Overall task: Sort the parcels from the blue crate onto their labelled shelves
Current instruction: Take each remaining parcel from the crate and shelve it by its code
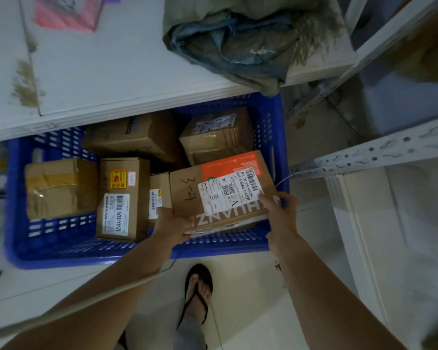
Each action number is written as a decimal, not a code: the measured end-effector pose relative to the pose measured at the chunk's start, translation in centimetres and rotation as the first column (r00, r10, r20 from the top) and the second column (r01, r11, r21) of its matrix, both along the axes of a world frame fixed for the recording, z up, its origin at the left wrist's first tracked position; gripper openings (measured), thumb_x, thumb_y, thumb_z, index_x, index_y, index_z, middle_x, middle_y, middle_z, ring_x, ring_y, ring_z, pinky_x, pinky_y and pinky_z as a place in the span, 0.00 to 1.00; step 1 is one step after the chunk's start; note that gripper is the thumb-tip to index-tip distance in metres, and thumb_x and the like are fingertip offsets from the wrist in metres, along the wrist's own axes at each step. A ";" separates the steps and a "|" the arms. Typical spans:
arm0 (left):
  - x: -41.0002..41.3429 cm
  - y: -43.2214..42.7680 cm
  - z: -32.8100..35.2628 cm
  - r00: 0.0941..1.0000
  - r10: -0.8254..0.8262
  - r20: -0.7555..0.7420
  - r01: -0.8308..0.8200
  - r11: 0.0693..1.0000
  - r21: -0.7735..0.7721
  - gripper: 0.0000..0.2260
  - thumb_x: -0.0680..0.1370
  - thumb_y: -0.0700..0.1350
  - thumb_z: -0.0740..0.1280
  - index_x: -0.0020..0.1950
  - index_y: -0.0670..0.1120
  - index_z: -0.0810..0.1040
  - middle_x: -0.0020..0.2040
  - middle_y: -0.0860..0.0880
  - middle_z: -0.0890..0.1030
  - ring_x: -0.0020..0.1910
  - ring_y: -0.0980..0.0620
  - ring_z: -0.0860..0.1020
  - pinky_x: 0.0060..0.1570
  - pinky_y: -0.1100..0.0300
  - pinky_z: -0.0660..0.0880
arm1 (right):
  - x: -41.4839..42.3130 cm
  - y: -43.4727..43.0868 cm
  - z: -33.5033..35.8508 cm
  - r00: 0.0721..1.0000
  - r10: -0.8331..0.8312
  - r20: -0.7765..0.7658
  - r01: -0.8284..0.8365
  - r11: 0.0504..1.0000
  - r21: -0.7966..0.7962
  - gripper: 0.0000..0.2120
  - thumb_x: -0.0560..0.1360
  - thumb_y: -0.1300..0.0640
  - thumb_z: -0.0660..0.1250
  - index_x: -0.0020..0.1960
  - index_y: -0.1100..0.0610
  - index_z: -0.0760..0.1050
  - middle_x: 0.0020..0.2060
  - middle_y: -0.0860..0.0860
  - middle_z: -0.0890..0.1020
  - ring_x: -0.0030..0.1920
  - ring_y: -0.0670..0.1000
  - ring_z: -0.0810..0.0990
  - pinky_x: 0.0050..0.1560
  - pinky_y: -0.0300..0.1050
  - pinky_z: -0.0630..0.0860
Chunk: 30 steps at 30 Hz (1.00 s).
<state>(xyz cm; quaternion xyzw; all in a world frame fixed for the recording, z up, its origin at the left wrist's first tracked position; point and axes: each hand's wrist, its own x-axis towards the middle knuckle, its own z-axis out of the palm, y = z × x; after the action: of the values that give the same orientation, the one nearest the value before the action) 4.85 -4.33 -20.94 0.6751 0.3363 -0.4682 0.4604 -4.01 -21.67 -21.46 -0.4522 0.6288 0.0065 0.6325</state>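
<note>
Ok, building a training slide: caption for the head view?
Left hand and right hand grip a brown cardboard parcel marked 3-4 in the blue plastic crate.

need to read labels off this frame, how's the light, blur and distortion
Head view: dim, bluish light; wide-angle bend curves the shelf edge and blue crate; the corners smear, worst at right; the white label on the held box is fairly sharp, large print readable, fine print not.

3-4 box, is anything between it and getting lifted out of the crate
Nothing visible. The left hand and right hand both grip the box at its near edge, and it sits above the other parcels in the crate. The shelf board overhangs only the crate's far side, not the box.
</note>
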 end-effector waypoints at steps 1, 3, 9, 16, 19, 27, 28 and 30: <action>-0.2 0.0 0.8 0.999 0.032 -0.025 -0.033 0.999 -0.015 0.13 0.78 0.32 0.61 0.60 0.37 0.65 0.53 0.40 0.75 0.51 0.43 0.77 0.49 0.52 0.75 | 0.3 0.2 0.6 0.999 -0.040 0.010 0.040 0.999 0.030 0.23 0.71 0.58 0.71 0.61 0.48 0.64 0.49 0.48 0.78 0.46 0.49 0.77 0.38 0.46 0.72; -0.7 0.3 2.1 0.998 0.056 -0.029 -0.058 0.997 -0.051 0.19 0.76 0.30 0.63 0.65 0.36 0.64 0.61 0.38 0.74 0.59 0.39 0.76 0.58 0.47 0.74 | 1.0 0.5 1.7 0.998 -0.062 0.031 0.061 0.997 0.036 0.26 0.71 0.60 0.72 0.62 0.47 0.64 0.49 0.48 0.78 0.46 0.49 0.78 0.39 0.47 0.75; -0.7 2.4 6.9 0.998 -0.005 0.068 0.016 0.985 -0.172 0.39 0.70 0.28 0.70 0.72 0.53 0.56 0.68 0.43 0.69 0.61 0.38 0.75 0.51 0.42 0.78 | 2.1 -0.8 6.9 0.986 0.067 0.154 -0.059 0.997 -0.059 0.24 0.70 0.61 0.74 0.57 0.50 0.64 0.43 0.43 0.78 0.33 0.38 0.79 0.32 0.39 0.69; 0.6 3.4 13.6 0.990 0.124 0.063 -0.104 0.961 -0.255 0.26 0.77 0.63 0.54 0.73 0.63 0.52 0.63 0.40 0.75 0.53 0.36 0.80 0.54 0.42 0.76 | 4.1 -0.1 15.3 0.929 0.119 0.350 -0.090 0.991 -0.098 0.24 0.69 0.54 0.75 0.57 0.43 0.66 0.55 0.44 0.78 0.46 0.43 0.83 0.44 0.48 0.78; 1.0 3.6 16.9 0.981 0.156 0.116 -0.115 0.948 -0.297 0.26 0.76 0.66 0.48 0.73 0.62 0.52 0.67 0.40 0.71 0.56 0.35 0.78 0.46 0.44 0.79 | 5.0 0.4 19.3 0.902 0.089 0.423 -0.020 0.986 -0.164 0.28 0.68 0.55 0.76 0.62 0.46 0.65 0.57 0.47 0.78 0.55 0.52 0.81 0.57 0.57 0.78; 1.7 7.2 25.1 0.933 0.246 0.262 -0.097 0.874 -0.476 0.21 0.72 0.56 0.65 0.59 0.55 0.60 0.64 0.43 0.72 0.50 0.40 0.79 0.28 0.55 0.81 | 5.6 3.7 29.9 0.784 0.246 0.570 -0.046 0.939 -0.341 0.23 0.72 0.60 0.72 0.62 0.48 0.67 0.54 0.48 0.81 0.50 0.48 0.84 0.45 0.44 0.83; 1.7 7.7 26.2 0.924 0.251 0.290 -0.083 0.869 -0.488 0.22 0.70 0.54 0.68 0.58 0.53 0.61 0.62 0.44 0.73 0.51 0.42 0.79 0.30 0.55 0.81 | 5.6 4.2 31.5 0.773 0.260 0.579 -0.045 0.933 -0.358 0.22 0.72 0.60 0.72 0.61 0.47 0.67 0.54 0.48 0.81 0.49 0.47 0.84 0.44 0.43 0.83; 1.7 8.5 28.9 0.899 0.272 0.344 -0.058 0.852 -0.521 0.24 0.66 0.53 0.72 0.53 0.51 0.62 0.61 0.46 0.74 0.53 0.44 0.79 0.37 0.52 0.81 | 5.8 5.1 35.4 0.752 0.292 0.591 -0.042 0.916 -0.399 0.23 0.72 0.60 0.71 0.62 0.47 0.66 0.54 0.48 0.81 0.49 0.48 0.84 0.44 0.43 0.83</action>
<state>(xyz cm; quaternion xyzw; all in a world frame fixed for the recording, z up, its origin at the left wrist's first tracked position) 6.59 4.17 7.92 0.5832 0.1594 -0.3464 0.7173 1.76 -16.58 13.93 -0.5905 0.3219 -0.2059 0.7108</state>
